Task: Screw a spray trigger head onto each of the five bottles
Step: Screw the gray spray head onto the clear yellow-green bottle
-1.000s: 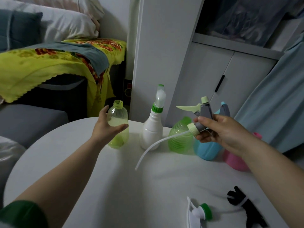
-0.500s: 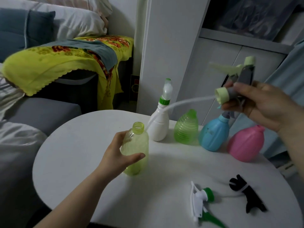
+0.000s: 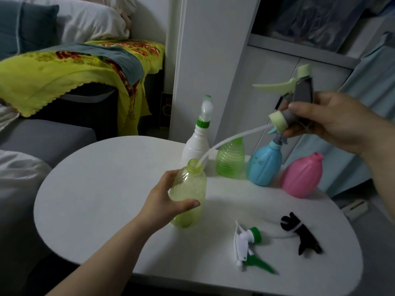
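Left fingers (image 3: 188, 205) around yellow-green bottle (image 3: 188, 195), right fingers (image 3: 299, 107) apparently pinching trigger head (image 3: 299, 99).

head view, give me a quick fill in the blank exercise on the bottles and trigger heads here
1. The left hand grips the pale green bottle, whose neck is ____ (capped / open).
2. The right hand holds the grey trigger head; the tip of its tube is at the ____ of that bottle.
3. Loose trigger heads lying on the table: ____.
4. The bottle farthest right is ____ in colour.

Missing words: open; mouth; two; pink
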